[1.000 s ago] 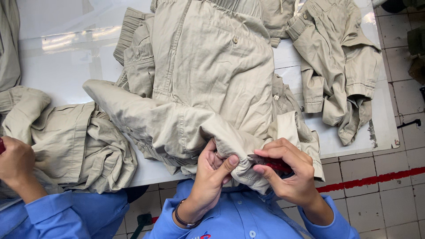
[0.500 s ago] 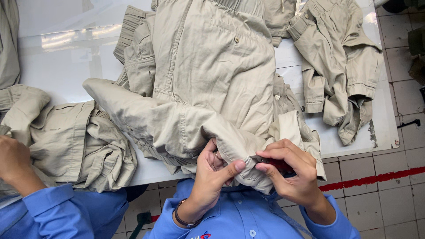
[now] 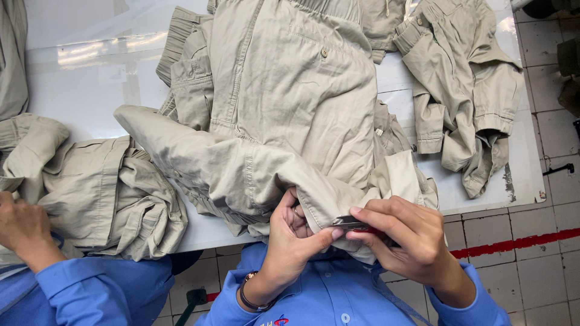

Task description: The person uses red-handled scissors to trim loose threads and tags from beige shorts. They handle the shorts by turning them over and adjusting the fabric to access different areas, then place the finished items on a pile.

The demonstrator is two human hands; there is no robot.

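On a white table (image 3: pixel 90 84) strewn with three khaki garments, both hands stay pinched on the centre garment (image 3: pixel 290 121), left hand (image 3: pixel 290 241) thumb now meeting the right hand (image 3: pixel 411 241), its fingers clamped on a small red-handled tool (image 3: pixel 356 224).

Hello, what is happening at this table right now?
A person in a blue shirt holds the hem of a beige cotton trouser leg with the left hand. The right hand presses a small red-handled metal clipper against it. Another person's hand rests on a second beige garment on the white table.

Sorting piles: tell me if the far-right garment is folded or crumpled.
Crumpled: the garment lies bunched in loose creases on the table, hanging over its edge.
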